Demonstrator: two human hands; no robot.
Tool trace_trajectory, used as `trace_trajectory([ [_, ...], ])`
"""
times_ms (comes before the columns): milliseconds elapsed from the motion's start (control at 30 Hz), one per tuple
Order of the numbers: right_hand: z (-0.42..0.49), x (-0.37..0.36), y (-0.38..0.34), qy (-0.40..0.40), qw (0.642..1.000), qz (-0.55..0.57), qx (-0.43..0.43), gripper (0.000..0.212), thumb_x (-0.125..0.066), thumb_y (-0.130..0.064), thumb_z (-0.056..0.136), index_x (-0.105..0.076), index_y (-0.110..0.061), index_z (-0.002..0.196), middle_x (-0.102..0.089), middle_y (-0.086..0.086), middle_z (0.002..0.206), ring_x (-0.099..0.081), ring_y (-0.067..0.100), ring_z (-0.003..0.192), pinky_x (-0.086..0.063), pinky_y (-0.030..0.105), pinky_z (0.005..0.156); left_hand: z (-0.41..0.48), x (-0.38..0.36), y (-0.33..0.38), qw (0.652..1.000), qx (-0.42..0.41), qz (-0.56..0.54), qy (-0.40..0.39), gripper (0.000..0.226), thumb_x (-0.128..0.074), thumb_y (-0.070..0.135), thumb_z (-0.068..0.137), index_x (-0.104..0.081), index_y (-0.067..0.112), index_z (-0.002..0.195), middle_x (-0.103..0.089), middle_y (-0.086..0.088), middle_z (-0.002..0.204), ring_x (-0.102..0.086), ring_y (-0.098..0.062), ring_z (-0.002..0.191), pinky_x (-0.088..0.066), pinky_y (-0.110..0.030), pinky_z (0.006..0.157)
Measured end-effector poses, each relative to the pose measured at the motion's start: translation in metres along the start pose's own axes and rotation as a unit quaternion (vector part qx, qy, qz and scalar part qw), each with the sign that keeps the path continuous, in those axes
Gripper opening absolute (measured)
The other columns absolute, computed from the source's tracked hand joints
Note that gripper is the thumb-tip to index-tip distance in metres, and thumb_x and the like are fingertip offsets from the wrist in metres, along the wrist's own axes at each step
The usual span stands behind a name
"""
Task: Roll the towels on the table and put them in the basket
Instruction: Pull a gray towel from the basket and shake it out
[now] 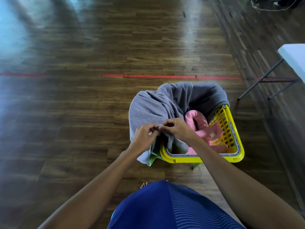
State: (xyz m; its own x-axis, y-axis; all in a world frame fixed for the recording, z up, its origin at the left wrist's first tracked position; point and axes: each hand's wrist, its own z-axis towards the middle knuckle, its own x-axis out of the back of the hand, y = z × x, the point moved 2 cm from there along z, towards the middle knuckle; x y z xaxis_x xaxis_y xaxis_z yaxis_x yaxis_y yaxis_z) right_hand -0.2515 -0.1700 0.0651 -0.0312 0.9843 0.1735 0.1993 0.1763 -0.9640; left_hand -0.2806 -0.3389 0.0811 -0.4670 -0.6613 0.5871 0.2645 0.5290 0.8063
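Over the near left corner of the yellow basket (198, 159), two hands close together, fingertips almost meeting. Fingers of the left hand (145, 136) curled, pinching the edge of the grey towel (153, 108). Just beside it the right hand (178, 129), fingers bent too, pinching the same edge. Both arms reaching out long from the bottom of the view, wrists dipped a little.

Loose and not rolled, the grey towel, spread over the far and left sides of the basket and hanging over the rim. Inside on the right, a pink towel (196, 119) bunched in a thick fold, with a small tag showing. Under the grey towel at the near left corner, a bit of green cloth (152, 159) peeking out. Hard to say how big. Basket down on the brown wood floor (82, 100), near a red line (165, 76).

Fingertips blurry, so cannot tell how many hold the cloth. Left side of the basket hidden under grey towel. At the right edge, a white table (295, 53) cut off, only a corner and thin legs showing. At the bottom, blue clothes (165, 209) and some toes (145, 184).
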Motion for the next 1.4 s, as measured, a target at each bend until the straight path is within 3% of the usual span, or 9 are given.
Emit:
trace_trajectory([
  [300,-0.019,-0.008,0.033,-0.036,0.995,-0.093,-0.020,0.028,-0.067,-0.011,0.089,-0.052,-0.022,0.068,-0.048,-0.020,0.056,-0.042,-0.004,0.055,-0.033,0.016,0.060,0.006,0.037,0.015,0.999,0.011,-0.025,0.031,0.013,-0.055,0.019,0.096,-0.068,0.016,0.098,-0.066,0.011,0.086,-0.058,0.004,0.079,-0.043,-0.009,0.069],
  [533,-0.017,0.016,-0.010,0.029,0.998,-0.051,0.015,0.017,-0.064,-0.023,0.092,-0.066,-0.021,0.076,-0.056,0.001,0.067,-0.050,0.018,0.063,-0.039,0.030,0.060,0.003,0.046,-0.006,0.997,0.065,0.025,-0.022,0.014,-0.061,0.016,0.088,-0.061,0.021,0.075,-0.062,0.002,0.074,-0.054,-0.005,0.068,-0.045,-0.026,0.068],
  [667,-0.002,0.012,-0.052,-0.008,0.985,-0.158,0.062,0.016,-0.066,-0.023,0.091,-0.069,-0.025,0.075,-0.063,-0.004,0.068,-0.054,0.006,0.066,-0.042,0.029,0.065,0.007,0.033,0.019,0.989,0.006,-0.107,-0.098,0.022,-0.066,0.007,0.087,-0.066,0.025,0.100,-0.070,0.005,0.094,-0.065,-0.007,0.090,-0.051,-0.019,0.083],
  [833,-0.002,0.020,-0.068,-0.004,0.989,-0.132,0.060,0.023,-0.068,-0.024,0.089,-0.063,-0.024,0.067,-0.053,-0.013,0.058,-0.045,-0.001,0.057,-0.035,0.019,0.057,0.016,0.039,0.036,0.985,-0.010,-0.165,-0.050,0.008,-0.060,0.004,0.092,-0.067,0.007,0.090,-0.064,0.001,0.079,-0.057,-0.002,0.074,-0.046,-0.016,0.072],
  [967,-0.010,0.024,-0.047,-0.081,0.986,-0.142,-0.006,0.038,-0.068,-0.034,0.089,-0.045,-0.022,0.061,-0.035,-0.003,0.058,-0.035,0.010,0.056,-0.026,0.023,0.050,0.020,0.052,0.051,0.979,-0.008,-0.203,-0.031,0.015,-0.057,0.004,0.093,-0.062,0.008,0.079,-0.058,0.000,0.074,-0.053,-0.002,0.070,-0.043,-0.014,0.069],
  [1067,-0.021,0.028,-0.019,-0.066,0.994,-0.085,-0.035,0.038,-0.069,-0.032,0.088,-0.046,-0.023,0.059,-0.037,-0.002,0.060,-0.037,0.013,0.058,-0.027,0.025,0.054,0.024,0.065,0.055,0.974,0.000,-0.226,0.011,0.021,-0.056,0.004,0.093,-0.059,0.009,0.073,-0.054,-0.002,0.070,-0.050,-0.003,0.065,-0.040,-0.013,0.064],
  [1167,-0.028,0.036,-0.017,-0.023,0.998,-0.047,-0.025,0.041,-0.071,-0.043,0.084,-0.056,-0.007,0.069,-0.040,0.003,0.065,-0.039,0.018,0.061,-0.029,0.028,0.055,0.024,0.071,0.043,0.979,0.020,-0.201,0.021,0.027,-0.054,0.008,0.093,-0.055,0.009,0.066,-0.049,-0.006,0.070,-0.047,-0.008,0.064,-0.040,-0.017,0.061],
  [1300,-0.019,0.041,-0.047,-0.012,0.997,-0.076,0.026,0.040,-0.064,-0.016,0.093,-0.050,0.017,0.075,-0.032,0.006,0.065,-0.033,0.006,0.054,-0.025,0.015,0.048,0.022,0.060,0.027,0.987,0.033,-0.155,-0.025,0.019,-0.059,0.017,0.091,-0.060,0.015,0.072,-0.058,0.000,0.076,-0.053,-0.008,0.075,-0.044,-0.024,0.074],
  [1400,-0.009,0.039,-0.071,-0.027,0.994,-0.087,0.063,0.048,-0.068,-0.030,0.089,-0.052,0.010,0.070,-0.034,0.006,0.066,-0.031,0.018,0.063,-0.026,0.031,0.054,0.021,0.045,0.038,0.984,-0.001,-0.153,-0.090,0.002,-0.065,0.015,0.089,-0.065,0.013,0.087,-0.064,0.006,0.081,-0.056,-0.004,0.078,-0.045,-0.021,0.075],
])
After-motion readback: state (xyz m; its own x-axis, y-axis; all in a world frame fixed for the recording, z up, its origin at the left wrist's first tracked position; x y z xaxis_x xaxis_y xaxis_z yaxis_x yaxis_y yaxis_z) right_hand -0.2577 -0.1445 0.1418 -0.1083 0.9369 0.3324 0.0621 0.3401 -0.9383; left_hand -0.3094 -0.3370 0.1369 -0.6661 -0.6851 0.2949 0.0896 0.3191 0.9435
